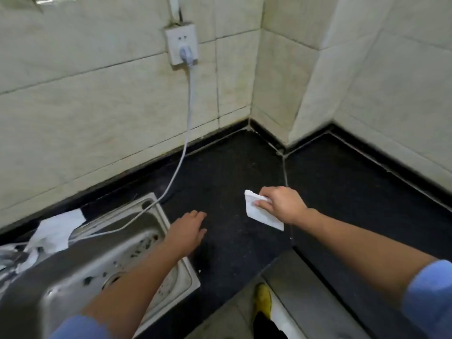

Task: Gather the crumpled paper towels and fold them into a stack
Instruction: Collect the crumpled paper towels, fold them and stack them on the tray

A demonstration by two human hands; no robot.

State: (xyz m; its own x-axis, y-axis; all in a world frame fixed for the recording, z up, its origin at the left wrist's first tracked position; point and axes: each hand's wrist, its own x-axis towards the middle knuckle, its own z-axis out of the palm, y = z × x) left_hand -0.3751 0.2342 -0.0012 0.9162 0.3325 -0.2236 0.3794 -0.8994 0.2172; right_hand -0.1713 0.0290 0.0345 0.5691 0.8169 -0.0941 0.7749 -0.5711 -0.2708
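Note:
A white folded paper towel point(256, 211) lies on the black countertop point(232, 172), right of centre. My right hand point(281, 204) rests on its right half, fingers curled over the towel's edge and pinching it. My left hand point(188, 231) hovers flat with straight fingers above the counter beside the sink's right rim, holding nothing. More crumpled white paper point(53, 231) lies at the far left behind the sink.
A steel sink point(117, 260) with a dirty basin fills the lower left. A grey cable point(188, 113) runs from a wall socket point(182, 44) down into the sink. Tiled walls form a corner behind the counter. A yellow shoe point(263, 299) shows on the floor below.

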